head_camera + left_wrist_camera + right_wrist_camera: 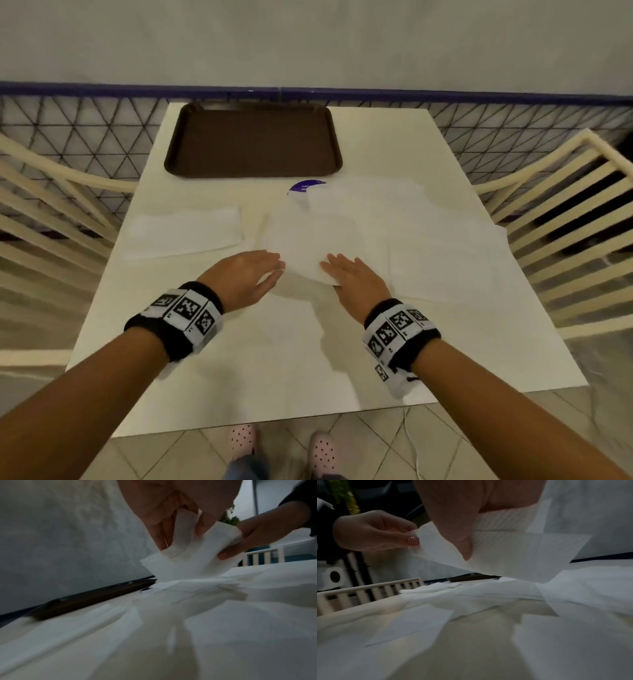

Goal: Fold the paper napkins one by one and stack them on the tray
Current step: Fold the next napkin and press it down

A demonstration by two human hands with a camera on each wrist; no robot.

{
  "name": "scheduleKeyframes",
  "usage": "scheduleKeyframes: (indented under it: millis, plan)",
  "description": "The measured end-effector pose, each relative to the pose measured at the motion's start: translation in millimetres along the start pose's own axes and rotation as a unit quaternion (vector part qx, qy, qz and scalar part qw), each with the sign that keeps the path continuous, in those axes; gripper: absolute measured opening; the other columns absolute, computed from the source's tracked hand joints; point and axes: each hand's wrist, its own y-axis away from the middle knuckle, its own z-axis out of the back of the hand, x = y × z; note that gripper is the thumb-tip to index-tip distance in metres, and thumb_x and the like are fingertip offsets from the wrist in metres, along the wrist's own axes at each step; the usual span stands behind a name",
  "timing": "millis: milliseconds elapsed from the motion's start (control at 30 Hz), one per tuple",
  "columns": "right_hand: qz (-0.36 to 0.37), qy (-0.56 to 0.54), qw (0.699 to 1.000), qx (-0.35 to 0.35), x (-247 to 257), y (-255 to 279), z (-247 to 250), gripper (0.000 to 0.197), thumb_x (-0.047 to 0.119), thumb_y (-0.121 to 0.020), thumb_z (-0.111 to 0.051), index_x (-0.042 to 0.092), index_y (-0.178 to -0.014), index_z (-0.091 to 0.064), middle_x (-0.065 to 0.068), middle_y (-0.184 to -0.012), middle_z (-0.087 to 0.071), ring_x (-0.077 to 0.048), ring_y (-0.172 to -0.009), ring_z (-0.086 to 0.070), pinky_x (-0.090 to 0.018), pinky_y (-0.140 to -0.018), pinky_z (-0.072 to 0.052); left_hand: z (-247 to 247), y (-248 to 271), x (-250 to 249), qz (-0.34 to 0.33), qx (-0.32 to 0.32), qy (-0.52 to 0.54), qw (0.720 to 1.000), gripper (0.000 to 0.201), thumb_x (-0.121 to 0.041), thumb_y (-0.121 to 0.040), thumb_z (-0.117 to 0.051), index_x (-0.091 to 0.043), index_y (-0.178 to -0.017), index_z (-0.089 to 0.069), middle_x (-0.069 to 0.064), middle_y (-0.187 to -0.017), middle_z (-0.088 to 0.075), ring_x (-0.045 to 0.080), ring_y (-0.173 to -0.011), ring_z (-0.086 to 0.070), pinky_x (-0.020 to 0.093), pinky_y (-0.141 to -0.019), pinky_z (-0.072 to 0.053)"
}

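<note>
A white paper napkin (308, 236) lies unfolded mid-table with its near edge lifted. My left hand (270, 270) pinches its near left corner and my right hand (334, 270) pinches its near right corner. In the left wrist view the left hand (178, 538) holds the napkin (188, 563) between thumb and fingers, and the right hand (248, 539) grips the other corner. The right wrist view shows the right hand (464, 545) with its thumb on the napkin (513, 554) and the left hand (376, 534) pinching the far corner. The brown tray (253, 140) sits at the back with nothing on it.
A folded napkin (185, 233) lies on the left of the white table (274, 359). More unfolded napkins (428, 246) overlap on the right, partly covering a purple round sticker (305, 186). Cream slatted chairs stand on the left (51, 205) and right (565, 222). A wall runs behind the tray.
</note>
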Motion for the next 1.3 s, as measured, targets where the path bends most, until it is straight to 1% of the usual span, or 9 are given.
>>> scheduleKeyframes:
  millis: [133, 233, 433, 567, 700, 800, 933, 1067, 1300]
  plan:
    - [0.071, 0.025, 0.994, 0.073, 36, -12, -7, 0.051, 0.017, -0.101, -0.034, 0.017, -0.149, -0.016, 0.000, -0.158, -0.011, -0.013, -0.146, -0.011, -0.029, -0.119, -0.004, -7, 56, 12, 0.076, 0.015, 0.017, 0.997, 0.074, -0.051, -0.098, -0.012, -0.012, -0.089, -0.075, 0.006, -0.092, -0.074, 0.020, -0.077, -0.073, 0.033, -0.058, -0.059]
    - [0.119, 0.045, 0.978, 0.163, 58, -15, -15, 0.049, 0.032, -0.102, -0.031, 0.017, -0.148, -0.022, -0.003, -0.157, -0.019, -0.017, -0.144, -0.019, -0.033, -0.118, -0.012, -19, 94, 11, 0.178, 0.055, 0.090, 0.978, 0.077, -0.065, -0.089, -0.016, -0.015, -0.107, -0.071, 0.005, -0.112, -0.069, 0.020, -0.101, -0.068, 0.029, -0.089, -0.051]
    - [0.109, -0.004, 0.964, 0.244, 56, -16, -17, 0.046, 0.031, -0.103, -0.021, 0.019, -0.147, -0.027, -0.002, -0.156, -0.022, -0.018, -0.143, -0.025, -0.032, -0.115, -0.019, -32, 115, -1, 0.293, 0.122, 0.185, 0.930, 0.035, -0.022, -0.100, -0.039, -0.019, -0.133, -0.050, 0.001, -0.141, -0.047, 0.010, -0.133, -0.040, 0.007, -0.104, -0.020]
    - [0.035, 0.028, 0.975, 0.217, 37, -12, -11, 0.040, 0.028, -0.103, -0.021, 0.017, -0.137, -0.041, -0.013, -0.131, -0.053, -0.028, -0.117, -0.053, -0.036, -0.099, -0.042, -30, 92, -15, 0.275, 0.139, 0.211, 0.928, 0.037, -0.021, -0.100, -0.037, -0.017, -0.136, -0.045, 0.002, -0.143, -0.043, 0.012, -0.133, -0.040, 0.002, -0.099, -0.016]
    - [-0.030, 0.041, 0.978, 0.204, 14, 0, -7, 0.036, 0.027, -0.103, -0.021, 0.010, -0.123, -0.046, -0.017, -0.116, -0.057, -0.032, -0.103, -0.059, -0.034, -0.081, -0.042, -35, 59, -27, 0.242, 0.159, 0.223, 0.931, 0.036, -0.022, -0.101, -0.036, -0.016, -0.135, -0.048, 0.002, -0.142, -0.046, 0.014, -0.132, -0.042, 0.014, -0.107, -0.023]
    - [-0.044, 0.029, 0.980, 0.192, 5, 5, -7, 0.037, 0.026, -0.103, -0.022, 0.012, -0.126, -0.046, -0.016, -0.120, -0.057, -0.031, -0.106, -0.058, -0.035, -0.086, -0.044, -36, 45, -29, 0.211, 0.145, 0.183, 0.949, 0.040, -0.037, -0.097, -0.040, -0.018, -0.131, -0.052, 0.000, -0.134, -0.053, 0.016, -0.124, -0.047, 0.021, -0.104, -0.031]
    - [-0.003, -0.039, 0.992, 0.123, 17, 1, -2, 0.038, 0.032, -0.101, -0.032, 0.019, -0.129, -0.054, -0.007, -0.131, -0.057, -0.027, -0.120, -0.053, -0.040, -0.102, -0.042, -22, 39, -26, 0.152, 0.106, 0.097, 0.978, 0.084, -0.075, -0.068, -0.023, -0.027, -0.131, -0.050, -0.008, -0.128, -0.053, 0.014, -0.119, -0.046, 0.025, -0.100, -0.034]
    - [0.038, -0.091, 0.993, 0.066, 37, -10, 9, 0.033, 0.030, -0.099, -0.040, 0.019, -0.123, -0.061, -0.004, -0.126, -0.063, -0.025, -0.117, -0.056, -0.038, -0.099, -0.044, -8, 41, -17, 0.147, 0.110, 0.137, 0.973, 0.046, -0.043, -0.097, -0.033, -0.016, -0.123, -0.060, 0.005, -0.113, -0.065, 0.023, -0.107, -0.056, 0.025, -0.089, -0.038]
    - [0.089, -0.112, 0.988, -0.054, 68, -42, 45, 0.032, 0.032, -0.098, -0.043, 0.016, -0.115, -0.065, -0.007, -0.113, -0.069, -0.028, -0.105, -0.062, -0.039, -0.093, -0.048, 26, 58, 16, 0.291, 0.051, 0.162, 0.941, 0.030, -0.022, -0.093, -0.054, -0.007, -0.117, -0.064, 0.011, -0.118, -0.065, 0.025, -0.108, -0.059, 0.024, -0.087, -0.038]
